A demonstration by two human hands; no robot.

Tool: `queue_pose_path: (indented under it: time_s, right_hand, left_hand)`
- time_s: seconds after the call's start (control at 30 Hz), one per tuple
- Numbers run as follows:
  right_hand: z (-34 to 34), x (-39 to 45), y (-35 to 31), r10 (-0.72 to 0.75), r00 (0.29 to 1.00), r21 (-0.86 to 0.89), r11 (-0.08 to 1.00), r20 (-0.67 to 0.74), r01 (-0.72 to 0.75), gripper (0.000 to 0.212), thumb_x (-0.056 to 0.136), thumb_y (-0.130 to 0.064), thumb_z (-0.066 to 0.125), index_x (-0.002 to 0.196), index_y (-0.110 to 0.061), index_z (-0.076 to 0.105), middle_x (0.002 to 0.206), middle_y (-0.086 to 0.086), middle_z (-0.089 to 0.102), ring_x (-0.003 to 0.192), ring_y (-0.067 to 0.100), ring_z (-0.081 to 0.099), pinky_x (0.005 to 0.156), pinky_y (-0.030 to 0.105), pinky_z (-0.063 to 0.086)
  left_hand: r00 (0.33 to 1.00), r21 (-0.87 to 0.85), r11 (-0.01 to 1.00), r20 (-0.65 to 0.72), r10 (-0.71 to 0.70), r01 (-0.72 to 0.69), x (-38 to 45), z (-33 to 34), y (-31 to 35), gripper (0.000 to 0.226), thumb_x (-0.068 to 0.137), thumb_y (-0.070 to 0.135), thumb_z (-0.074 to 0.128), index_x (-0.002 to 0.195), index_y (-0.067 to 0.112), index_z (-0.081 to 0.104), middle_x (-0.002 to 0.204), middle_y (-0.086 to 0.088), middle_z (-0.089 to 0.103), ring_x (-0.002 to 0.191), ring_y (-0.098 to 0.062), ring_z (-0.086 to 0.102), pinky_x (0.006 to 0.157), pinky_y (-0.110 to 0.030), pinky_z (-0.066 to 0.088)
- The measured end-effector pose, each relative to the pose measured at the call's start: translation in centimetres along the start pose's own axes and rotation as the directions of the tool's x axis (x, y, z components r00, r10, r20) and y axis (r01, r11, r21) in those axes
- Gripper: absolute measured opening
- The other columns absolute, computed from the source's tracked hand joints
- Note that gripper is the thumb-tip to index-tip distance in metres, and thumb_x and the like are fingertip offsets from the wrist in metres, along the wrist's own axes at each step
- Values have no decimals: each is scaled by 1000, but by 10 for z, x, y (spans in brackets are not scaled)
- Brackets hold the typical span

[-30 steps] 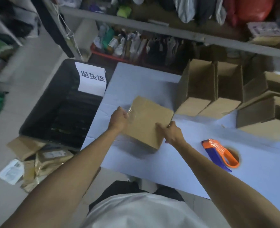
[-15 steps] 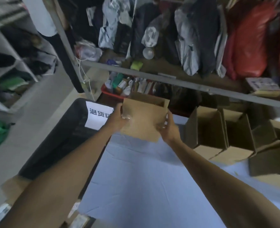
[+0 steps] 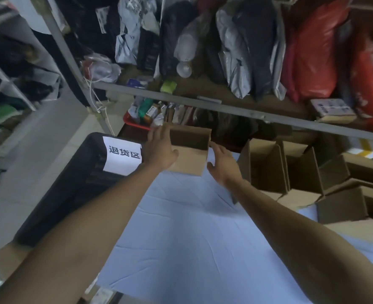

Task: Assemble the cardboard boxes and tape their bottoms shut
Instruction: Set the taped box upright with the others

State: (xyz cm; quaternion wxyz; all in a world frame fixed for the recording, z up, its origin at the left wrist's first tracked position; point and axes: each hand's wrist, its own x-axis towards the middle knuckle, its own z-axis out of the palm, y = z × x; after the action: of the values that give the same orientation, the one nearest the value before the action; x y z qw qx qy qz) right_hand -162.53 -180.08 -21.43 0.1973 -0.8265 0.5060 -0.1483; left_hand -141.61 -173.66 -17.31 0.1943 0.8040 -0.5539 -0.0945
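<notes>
Flanking the open-topped box (image 3: 189,153) at frame centre, far table (image 3: 192,227) edge: left hand (image 3: 159,148) flat against its left wall, fingers straight; right hand (image 3: 222,162) open just beside its right wall, contact unclear. Finished boxes (image 3: 290,170) stood right.

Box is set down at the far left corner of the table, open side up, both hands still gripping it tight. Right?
Not quite. The box does sit open side up at the far left corner of the table, but the head view shows neither hand gripping: the left hand lies flat against its side with straight fingers, and the right hand is open.
</notes>
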Motion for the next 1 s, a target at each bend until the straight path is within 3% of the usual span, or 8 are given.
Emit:
queue_pose_path:
  time_s: [0.2, 0.33, 0.43, 0.6, 0.7, 0.83, 0.93, 1.0]
  right_hand:
    - [-67, -61, 42, -23, 989, -281, 960, -144, -19, 63, 89, -31, 60, 147, -18, 38, 151, 7, 40, 144, 28, 25, 118, 41, 19]
    - [-85, -121, 79, 123, 964, -278, 942, -236, -189, 59, 88, -27, 59, 143, -12, 44, 143, 13, 45, 133, 32, 36, 109, 41, 32]
    - [-84, -153, 97, 225, 945, -193, 942, -237, -273, 56, 85, -20, 60, 138, -10, 45, 128, 15, 49, 114, 35, 47, 88, 40, 45]
    - [-70, -180, 112, 434, 894, 93, 900, -111, -425, 45, 89, -33, 58, 128, -19, 40, 113, 7, 50, 94, 32, 58, 70, 36, 46]
    - [-64, -184, 109, 477, 872, 367, 834, -104, -412, 42, 88, -44, 62, 115, -25, 37, 102, -1, 59, 84, 21, 60, 64, 27, 42]
    - [-67, -184, 118, 530, 848, 449, 755, 12, -478, 28, 90, -27, 54, 116, -19, 52, 87, 3, 67, 75, 24, 68, 67, 32, 56]
    - [-73, -186, 133, 453, 889, 448, 784, 59, -429, 36, 89, -9, 41, 115, -16, 65, 78, 3, 68, 61, 16, 67, 56, 22, 56]
    - [-79, -190, 144, 390, 919, 418, 827, 53, -375, 38, 94, -7, 39, 119, -18, 66, 84, 1, 69, 64, 13, 67, 55, 17, 53]
  left_hand:
    - [927, -162, 935, 159, 340, -315, -30, 47, 120, 68, 80, 27, 71, 141, 20, 43, 143, -10, 38, 131, -34, 35, 105, -45, 40]
    - [808, -195, 928, 457, 372, -317, -59, 94, 178, 47, 86, 30, 66, 130, 28, 51, 152, -12, 24, 134, -39, 31, 102, -48, 38]
    - [834, -176, 953, 463, 301, -246, -72, 110, 186, 7, 92, 16, 55, 98, 18, 58, 140, -12, 37, 114, -35, 47, 88, -39, 43]
    - [860, -219, 947, 407, 307, -234, -98, 106, 182, 14, 90, 6, 53, 79, 14, 57, 139, -14, 42, 102, -33, 51, 80, -30, 42]
    - [893, -262, 954, 380, 242, -147, -130, 105, 182, 24, 88, 11, 61, 67, 17, 52, 159, -6, 20, 122, -32, 50, 80, -26, 43]
    - [908, -297, 948, 356, 220, -113, -184, 113, 182, 6, 89, 25, 66, 89, 20, 66, 164, 1, -3, 131, -25, 47, 92, -22, 43]
    - [911, -353, 933, 359, 203, -68, -196, 104, 185, 63, 89, 40, 65, 144, 36, 36, 162, 0, -12, 145, -29, 27, 111, -36, 35]
    - [950, -349, 937, 282, 132, -26, -190, 91, 191, 82, 87, 42, 66, 152, 38, 16, 161, 0, -18, 150, -29, 10, 116, -43, 29]
